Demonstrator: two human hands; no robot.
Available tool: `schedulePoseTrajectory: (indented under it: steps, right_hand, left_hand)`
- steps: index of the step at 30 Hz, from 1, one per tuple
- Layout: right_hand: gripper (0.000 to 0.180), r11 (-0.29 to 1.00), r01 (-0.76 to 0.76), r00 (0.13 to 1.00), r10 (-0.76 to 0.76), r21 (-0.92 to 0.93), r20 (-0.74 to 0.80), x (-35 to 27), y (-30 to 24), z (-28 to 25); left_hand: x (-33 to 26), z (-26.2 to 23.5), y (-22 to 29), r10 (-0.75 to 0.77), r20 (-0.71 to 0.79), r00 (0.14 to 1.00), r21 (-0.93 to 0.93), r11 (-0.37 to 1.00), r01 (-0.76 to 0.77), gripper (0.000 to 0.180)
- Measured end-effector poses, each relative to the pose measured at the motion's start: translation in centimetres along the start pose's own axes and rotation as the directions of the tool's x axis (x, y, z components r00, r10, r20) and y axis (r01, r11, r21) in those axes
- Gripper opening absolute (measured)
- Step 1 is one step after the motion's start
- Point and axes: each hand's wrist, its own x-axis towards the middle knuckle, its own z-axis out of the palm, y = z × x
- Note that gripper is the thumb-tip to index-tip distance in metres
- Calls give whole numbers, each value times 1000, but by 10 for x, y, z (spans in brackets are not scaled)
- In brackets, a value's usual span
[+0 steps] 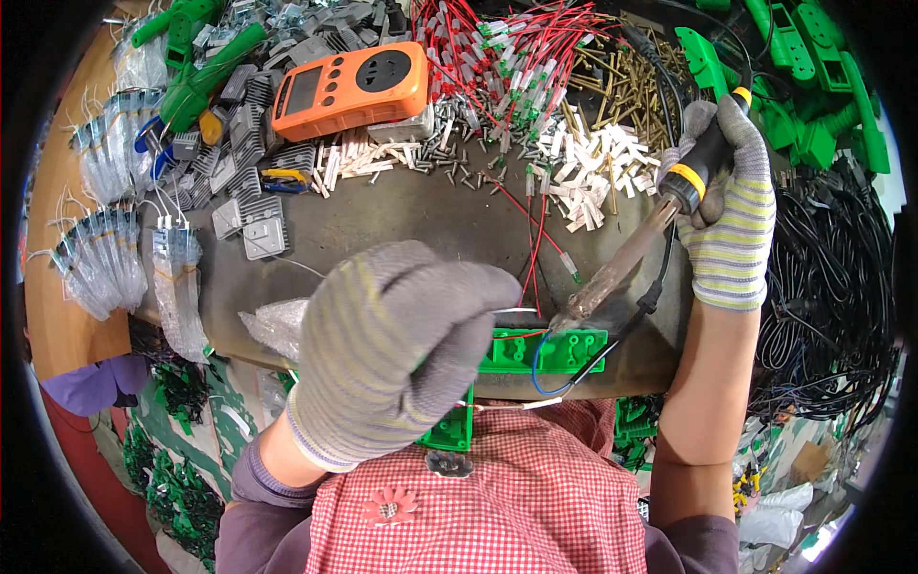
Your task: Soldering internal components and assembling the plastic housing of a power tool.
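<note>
A dark bench [402, 206] crowded with small parts lies under the housing [574, 356], the open green piece at its near edge, which serves as landmark here. Far left of the housing, bagged parts [120, 163] hang over a wooden board [62, 320]. Nearer, beyond it and to its left, are grey plates [253, 134] and an orange meter [397, 78]. The left hand [392, 335] hides the housing's left end; its fingers curl inward with the tips drawn together. A thin white piece [516, 310] shows at them, but I cannot tell whether it is gripped.

At the housing's visible right end, a red wire [521, 335] and a looped blue wire [537, 373] show, and a black cable [631, 325] comes in from its right. The wiring looks partly laid; no cover is on this end, so joining and closing seem left to do. Whether any joint is finished cannot be seen.

The right hand [722, 191], up and right of the housing, wraps its fingers around the handle of what looks like a soldering iron [690, 177], its blurred front end near the blue wire. Right of the housing lie coiled cables [822, 297].
</note>
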Motion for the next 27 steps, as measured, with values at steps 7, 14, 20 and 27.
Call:
schedulePoseTrajectory:
  steps: [7, 14, 20, 27]
  right_hand:
    - [26, 995, 98, 988, -98, 0, 117, 0, -21, -14]
    - [27, 991, 124, 991, -121, -54, 55, -16, -5, 30]
    - [24, 939, 286, 895, -190, -192, 404, 5, 3, 59]
    - [21, 884, 365, 876, -220, -291, 429, 1, 10, 71]
  left_hand:
    - [-30, -16, -19, -110, -231, 967, -31, 994, 106, 11]
    - [-28, -7, -30, -139, -144, 980, -117, 986, 123, 10]
    - [-23, -1, -36, -89, -140, 986, -86, 993, 77, 9]
    - [-23, 4, -42, -118, -147, 982, -111, 989, 102, 12]
